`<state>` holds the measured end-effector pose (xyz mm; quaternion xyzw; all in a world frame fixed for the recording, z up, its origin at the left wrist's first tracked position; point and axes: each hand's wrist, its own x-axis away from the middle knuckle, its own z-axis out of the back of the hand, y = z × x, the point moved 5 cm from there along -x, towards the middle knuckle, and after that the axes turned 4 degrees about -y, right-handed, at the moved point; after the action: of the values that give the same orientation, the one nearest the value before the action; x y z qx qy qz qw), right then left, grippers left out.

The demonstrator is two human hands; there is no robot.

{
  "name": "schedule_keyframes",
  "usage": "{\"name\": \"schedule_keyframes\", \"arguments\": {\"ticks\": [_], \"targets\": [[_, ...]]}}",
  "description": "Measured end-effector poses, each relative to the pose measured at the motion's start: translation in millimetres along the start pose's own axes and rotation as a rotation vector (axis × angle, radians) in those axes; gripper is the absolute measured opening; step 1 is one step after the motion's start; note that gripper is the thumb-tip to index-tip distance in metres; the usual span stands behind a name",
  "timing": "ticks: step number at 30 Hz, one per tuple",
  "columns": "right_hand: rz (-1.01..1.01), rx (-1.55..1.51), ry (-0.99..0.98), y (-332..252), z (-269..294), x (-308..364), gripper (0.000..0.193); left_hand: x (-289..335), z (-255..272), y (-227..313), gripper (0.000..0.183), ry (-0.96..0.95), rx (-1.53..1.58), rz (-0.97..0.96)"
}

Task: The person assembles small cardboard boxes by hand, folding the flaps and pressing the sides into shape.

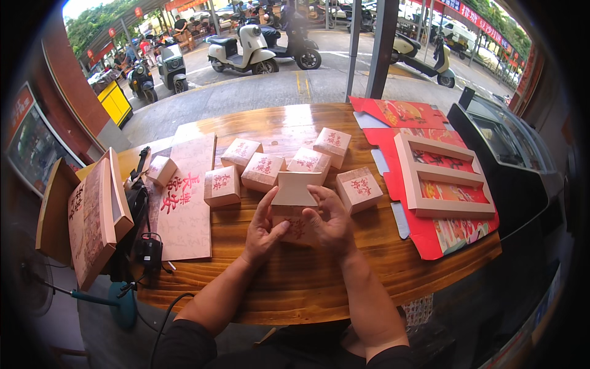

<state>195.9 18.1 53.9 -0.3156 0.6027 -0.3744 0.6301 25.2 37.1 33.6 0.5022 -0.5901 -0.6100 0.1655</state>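
Observation:
Between my hands is a small pink cardboard box point(294, 216) with red lettering on its near side. Its pale lid flap point(296, 187) stands raised. My left hand point(264, 230) grips the box's left side, thumb at the near face. On the other side, my right hand point(332, 221) holds the box, with its fingers by the flap and the thumb bent at the front. Several closed pink boxes stand just beyond, among them one point(263, 171) in the middle, one point(222, 186) left of my hands and one point(359, 189) to the right.
A flat pink printed board point(184, 203) lies at left, with a small box point(161, 170) on it. A black power adapter point(149, 249) and a large open carton point(92, 215) are further left. At right, a pink divided frame point(452, 208) rests on red flattened packaging point(424, 249).

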Motion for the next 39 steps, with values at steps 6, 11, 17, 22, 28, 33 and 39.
{"name": "schedule_keyframes", "arguments": {"ticks": [6,11,17,22,28,33,39], "targets": [[0.008,0.013,-0.021,-4,-5,1,0.029,1,5,-1,0.039,0.015,-0.046,-0.006],[0.043,0.094,0.003,-3,-2,2,0.026,2,8,-8,0.018,0.028,-0.068,0.011],[-0.081,-0.053,0.079,5,-5,7,0.034,2,11,-7,0.019,0.016,-0.176,-0.017],[-0.005,-0.053,0.129,0,-3,4,0.036,-1,4,-1,0.023,0.03,-0.144,-0.05],[-0.011,0.025,0.001,-10,-3,2,0.021,0,5,-1,0.025,0.01,-0.154,-0.103],[0.011,-0.012,-0.012,-11,-6,2,0.016,1,6,-7,0.033,0.066,-0.045,-0.132],[-0.019,-0.071,0.015,-4,-7,1,0.019,0,6,-3,0.035,0.092,-0.011,-0.09]]}}
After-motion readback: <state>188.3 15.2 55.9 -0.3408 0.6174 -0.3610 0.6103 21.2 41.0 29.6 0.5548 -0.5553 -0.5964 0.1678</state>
